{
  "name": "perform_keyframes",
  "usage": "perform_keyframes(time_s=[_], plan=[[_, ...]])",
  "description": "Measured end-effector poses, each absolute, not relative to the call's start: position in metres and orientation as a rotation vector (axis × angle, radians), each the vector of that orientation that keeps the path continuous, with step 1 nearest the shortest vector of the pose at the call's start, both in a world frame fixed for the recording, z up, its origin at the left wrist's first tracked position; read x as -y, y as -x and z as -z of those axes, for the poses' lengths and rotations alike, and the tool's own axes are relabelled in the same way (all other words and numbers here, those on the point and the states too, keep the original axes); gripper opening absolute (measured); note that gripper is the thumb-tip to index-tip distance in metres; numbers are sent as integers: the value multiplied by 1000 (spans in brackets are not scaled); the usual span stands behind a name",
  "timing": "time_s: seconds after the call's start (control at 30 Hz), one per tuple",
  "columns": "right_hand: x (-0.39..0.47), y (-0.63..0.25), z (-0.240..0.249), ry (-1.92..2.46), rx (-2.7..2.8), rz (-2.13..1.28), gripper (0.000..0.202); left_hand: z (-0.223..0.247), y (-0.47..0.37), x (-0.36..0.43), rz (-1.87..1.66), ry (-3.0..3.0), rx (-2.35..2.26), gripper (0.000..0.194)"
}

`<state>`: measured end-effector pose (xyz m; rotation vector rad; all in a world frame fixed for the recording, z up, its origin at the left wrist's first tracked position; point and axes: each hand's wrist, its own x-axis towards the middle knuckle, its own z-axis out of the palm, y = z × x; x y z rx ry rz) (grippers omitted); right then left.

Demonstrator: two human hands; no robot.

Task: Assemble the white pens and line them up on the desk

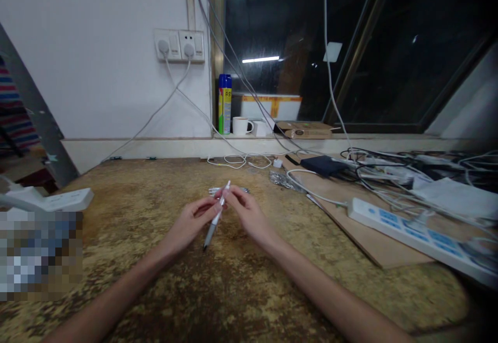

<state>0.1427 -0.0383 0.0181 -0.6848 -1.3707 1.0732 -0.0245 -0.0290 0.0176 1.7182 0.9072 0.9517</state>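
Observation:
Between my two hands, tilted over the worn table (128, 197), is a white pen (212, 229) with a grey grip and a dark tip pointing down toward me. My left hand (198, 213) pinches the pen's barrel around its middle. The fingers of my right hand (245, 208) close on its upper end, just below the white top. Behind my hands lie a few more slim white pieces (213, 191), partly hidden by the fingers; I cannot make out their kind.
A white power strip (420, 236) and tangled cables cover a brown board (373, 244) at right. White cable (233, 164) loops along the table's back. A spray can (224, 104) and white mug (241, 126) stand on the windowsill. Another white strip (72, 199) is at left.

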Motion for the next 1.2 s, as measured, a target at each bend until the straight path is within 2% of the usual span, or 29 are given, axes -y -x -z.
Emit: perform_keyframes(time_s=[0.23,0.33,0.47,1.2], plan=[[31,-159,-45,323,772,-1531,11,-16,44,11,-1103,-1858,-1101,47],[28,-173,-42,241,614,-1607,24,-13,50,7,-1057,-1971,-1159,46],[26,-189,-35,206,551,-1616,31,-11,52,7,-972,-2142,-1198,42],[27,-208,-36,88,565,-1519,22,-5,57,7,-745,-2477,-1232,34]])
